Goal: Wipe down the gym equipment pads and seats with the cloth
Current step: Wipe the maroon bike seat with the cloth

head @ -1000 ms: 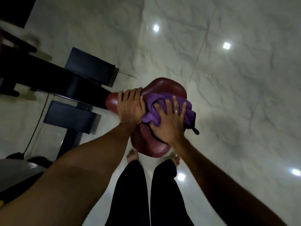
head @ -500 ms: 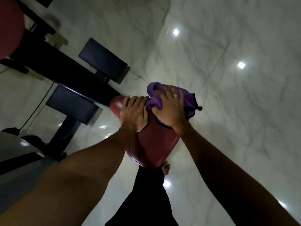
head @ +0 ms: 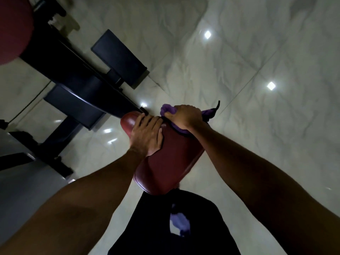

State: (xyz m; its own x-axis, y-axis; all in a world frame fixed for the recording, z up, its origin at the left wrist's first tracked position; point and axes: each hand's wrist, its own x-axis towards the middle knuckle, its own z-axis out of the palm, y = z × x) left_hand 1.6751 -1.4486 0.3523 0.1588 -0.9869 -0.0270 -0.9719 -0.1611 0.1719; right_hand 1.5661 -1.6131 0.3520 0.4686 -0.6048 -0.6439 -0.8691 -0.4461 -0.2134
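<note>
A dark red padded seat (head: 171,162) sits in the middle of the view, above my legs. My left hand (head: 147,135) rests flat on the seat's upper left part, fingers stretched toward its rounded nose. My right hand (head: 185,115) grips a bunched purple cloth (head: 166,109) at the seat's far edge, fingers curled over the fabric. A dark-edged corner of the cloth sticks out to the right of that hand. The seat's far end is hidden under the cloth and my hands.
A black machine frame (head: 73,78) with two flat black footplates (head: 119,56) runs from the upper left toward the seat. Another dark red pad (head: 14,28) shows at the top left corner. Glossy marble floor tiles (head: 257,126) spread to the right.
My right hand has slid the cloth from the seat's middle to its far edge and bunched it up. My left hand stays on the seat. The camera has tilted.
</note>
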